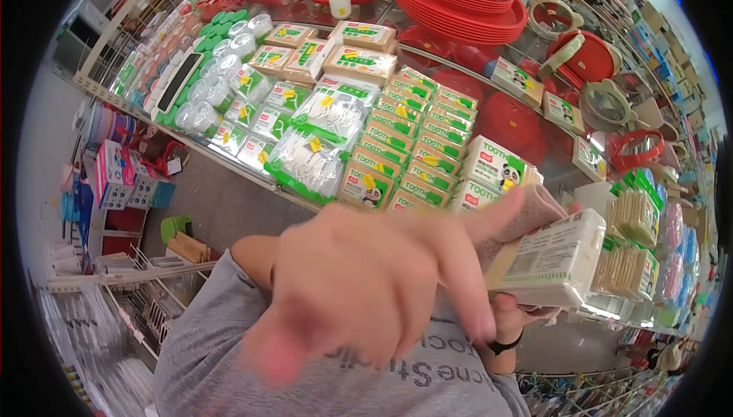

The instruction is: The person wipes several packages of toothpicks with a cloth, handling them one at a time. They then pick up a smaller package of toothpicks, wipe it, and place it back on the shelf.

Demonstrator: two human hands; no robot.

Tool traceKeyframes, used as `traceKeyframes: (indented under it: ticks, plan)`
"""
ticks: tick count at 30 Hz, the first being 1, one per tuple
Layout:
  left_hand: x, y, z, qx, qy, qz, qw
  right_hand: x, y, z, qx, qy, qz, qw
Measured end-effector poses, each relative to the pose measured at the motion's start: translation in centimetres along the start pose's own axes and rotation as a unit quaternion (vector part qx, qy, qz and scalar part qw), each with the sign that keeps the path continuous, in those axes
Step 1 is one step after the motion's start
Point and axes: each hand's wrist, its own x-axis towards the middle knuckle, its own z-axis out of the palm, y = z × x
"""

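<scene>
Left hand point(363, 280) hovers before the shelf edge point(252, 176).

Right of centre, the packet point(563, 258) is white with dark print and a green edge, beside a dusty-pink cloth point(536, 207). Mid-frame toothpick boxes point(434, 164) carry green lettering and yellow stickers; upper-centre trays point(458, 14) are red; the shirt point(217, 333) below is grey with dark lettering.

The left hand point(366, 280), blurred, is near the camera, fingers spread. The right hand point(508, 318) holds a box point(553, 260) against a pink cloth point(534, 207). Beyond, packs point(379, 142) line a shelf point(244, 170), red trays point(458, 16) farther back.
</scene>
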Motion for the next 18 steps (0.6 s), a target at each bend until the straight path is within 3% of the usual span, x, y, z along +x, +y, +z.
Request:
traceKeyframes:
  ticks: [2, 3, 5, 8, 13, 15, 18]
  plan:
    - [-1.9, 0.0, -2.1, 0.047, -0.009, -0.133, 0.990, 0.1, 0.0, 0.3, 0.009, -0.004, 0.009, 1.000]
    - [-2.1, -0.3, -2.3, 0.042, -0.009, -0.135, 0.990, 0.2, 0.0, 0.5, 0.021, -0.014, 0.016, 1.000]
    - [-2.4, -0.9, -2.5, 0.283, 0.007, -0.252, 0.925, 0.6, -0.6, 1.2, 0.013, -0.046, 0.017, 0.999]
    - [-2.6, -2.4, -2.4, 0.319, -0.043, -0.304, 0.897, 1.3, -1.9, 2.7, -0.021, -0.102, 0.001, 0.995]
    - [-2.2, -2.2, -4.1, 0.245, -0.058, -0.309, 0.917, 1.5, -2.4, 3.7, -0.042, -0.134, -0.001, 0.990]
    - [-1.5, -1.7, -4.1, 0.355, -0.143, -0.255, 0.888, 1.3, -1.7, 3.1, -0.041, -0.162, 0.028, 0.986]
    - [-1.7, -1.9, -4.2, 0.373, -0.123, -0.251, 0.885, 1.3, -0.4, 2.4, -0.033, -0.208, 0.066, 0.975]
